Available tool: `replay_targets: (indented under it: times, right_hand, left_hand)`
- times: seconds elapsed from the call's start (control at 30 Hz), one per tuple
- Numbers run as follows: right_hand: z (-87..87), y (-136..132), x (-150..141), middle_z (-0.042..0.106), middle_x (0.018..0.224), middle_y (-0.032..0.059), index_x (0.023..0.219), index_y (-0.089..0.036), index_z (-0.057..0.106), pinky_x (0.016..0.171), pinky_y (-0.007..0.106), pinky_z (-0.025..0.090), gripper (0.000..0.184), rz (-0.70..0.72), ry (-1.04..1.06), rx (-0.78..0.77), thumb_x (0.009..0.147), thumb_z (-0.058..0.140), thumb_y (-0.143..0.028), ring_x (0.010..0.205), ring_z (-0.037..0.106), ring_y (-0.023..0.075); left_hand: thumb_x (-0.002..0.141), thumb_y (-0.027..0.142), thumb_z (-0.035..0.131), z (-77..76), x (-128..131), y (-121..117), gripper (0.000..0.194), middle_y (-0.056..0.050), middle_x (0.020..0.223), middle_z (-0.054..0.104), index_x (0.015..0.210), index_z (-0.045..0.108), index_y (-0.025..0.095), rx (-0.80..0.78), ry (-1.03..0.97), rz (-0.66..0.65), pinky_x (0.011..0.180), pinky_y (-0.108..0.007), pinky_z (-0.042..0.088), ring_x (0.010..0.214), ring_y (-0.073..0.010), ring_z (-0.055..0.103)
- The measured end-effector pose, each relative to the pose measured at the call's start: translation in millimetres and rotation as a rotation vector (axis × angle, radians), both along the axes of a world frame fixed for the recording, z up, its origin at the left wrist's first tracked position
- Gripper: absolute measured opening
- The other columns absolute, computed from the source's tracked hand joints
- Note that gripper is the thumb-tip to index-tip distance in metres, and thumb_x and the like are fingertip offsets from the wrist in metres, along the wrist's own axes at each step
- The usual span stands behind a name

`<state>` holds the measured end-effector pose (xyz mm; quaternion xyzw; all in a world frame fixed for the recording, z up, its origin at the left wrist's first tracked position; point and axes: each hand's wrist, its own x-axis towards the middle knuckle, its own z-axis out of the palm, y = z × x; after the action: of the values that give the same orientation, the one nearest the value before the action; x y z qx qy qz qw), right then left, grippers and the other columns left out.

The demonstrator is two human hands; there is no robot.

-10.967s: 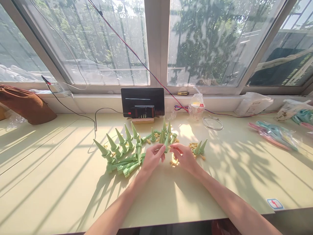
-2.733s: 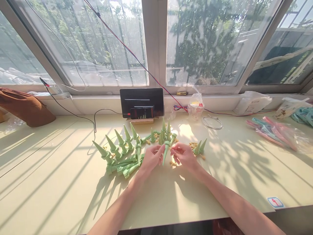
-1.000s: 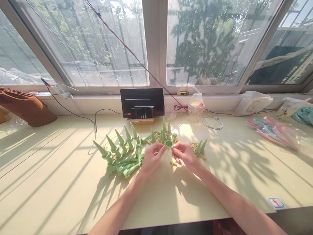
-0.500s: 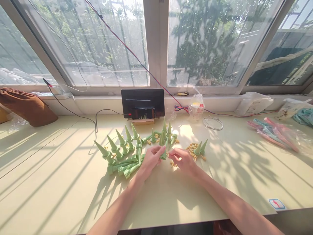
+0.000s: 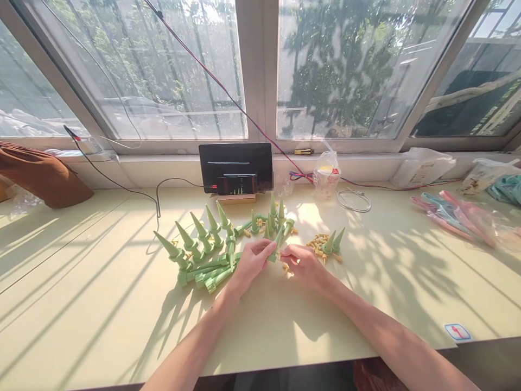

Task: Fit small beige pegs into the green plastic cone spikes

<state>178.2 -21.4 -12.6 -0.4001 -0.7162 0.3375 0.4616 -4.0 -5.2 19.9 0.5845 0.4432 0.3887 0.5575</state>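
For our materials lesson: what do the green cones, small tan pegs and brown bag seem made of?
Green cones: probably moulded plastic, satin, judging by their even colour and matching shapes.
Small tan pegs: plastic or wood; their plain tan colour fits both, finish unclear.
Brown bag: likely fabric, fairly matt, given its soft creases.

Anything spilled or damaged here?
No visible damage. Yellow pegs lie loose beside two upright green cones, right of the right hand, in no tray; could pass for a spill, though perhaps deliberate.
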Motion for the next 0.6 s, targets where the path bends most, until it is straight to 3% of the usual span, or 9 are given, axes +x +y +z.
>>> replay_targets:
  times: [0.13,0.33,0.6]
  right_hand:
    - [1.8,0,-1,0.055,0.067,0.0006,0.070,-0.022,0.058,0.058,0.029,0.038,0.016,-0.018,-0.003,-0.068,0.086,0.058,-0.023,0.057,0.049,0.0142]
    - [10.3,-3,-5,0.051,0.054,-0.0041,0.068,-0.021,0.053,0.044,0.026,0.037,0.020,0.049,0.196,-0.326,0.082,0.064,-0.030,0.041,0.047,0.0107]
    - [22.0,0,-3,0.062,0.058,-0.0012,0.067,-0.018,0.056,0.034,0.022,0.035,0.036,0.160,0.368,-0.571,0.071,0.078,-0.046,0.037,0.047,0.0079]
  left_hand:
    - [0.083,0.055,0.064,-5.3,-1,2,0.038,-0.001,0.070,0.058,0.094,0.075,0.020,0.008,0.015,-0.003,0.044,-0.021,0.031,0.050,-0.0071,0.038]
    - [0.082,0.056,0.063,-11.3,-4,5,0.042,-0.003,0.074,0.061,0.101,0.076,0.019,0.048,0.054,-0.006,0.046,-0.021,0.036,0.053,-0.0088,0.044]
    - [0.085,0.054,0.062,-11.5,-7,7,0.043,-0.005,0.080,0.064,0.108,0.075,0.020,0.103,0.081,-0.069,0.053,-0.023,0.044,0.060,-0.0125,0.052]
